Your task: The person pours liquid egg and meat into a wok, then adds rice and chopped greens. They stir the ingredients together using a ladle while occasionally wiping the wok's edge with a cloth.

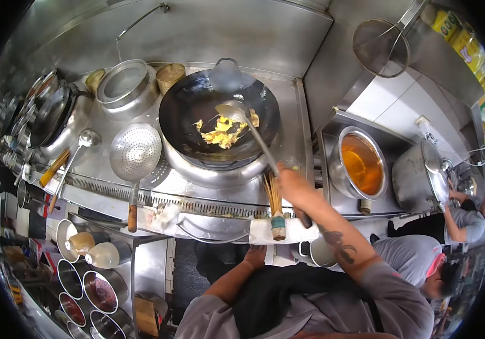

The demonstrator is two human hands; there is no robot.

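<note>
My right hand point(292, 187) is wrapped round the handle of a long ladle point(265, 148). The ladle's bowl is inside a large black wok point(180, 121), against some cooked yellow egg point(223, 133). My left hand point(255, 256) is low at the front edge of the stove, beside a white cloth point(259, 230); its fingers are mostly hidden, so their grip does not show. Just left of my right hand, a bamboo brush point(277, 217) with a green-bound handle lies on the front ledge.
Left of the wok are a perforated skimmer point(135, 151), another ladle point(88, 138) and a lidded pot point(127, 85). A bowl of orange liquid point(361, 164) stands right, near a big pot point(420, 175). Seasoning containers point(100, 291) are lower left. Other people point(412, 257) are at right.
</note>
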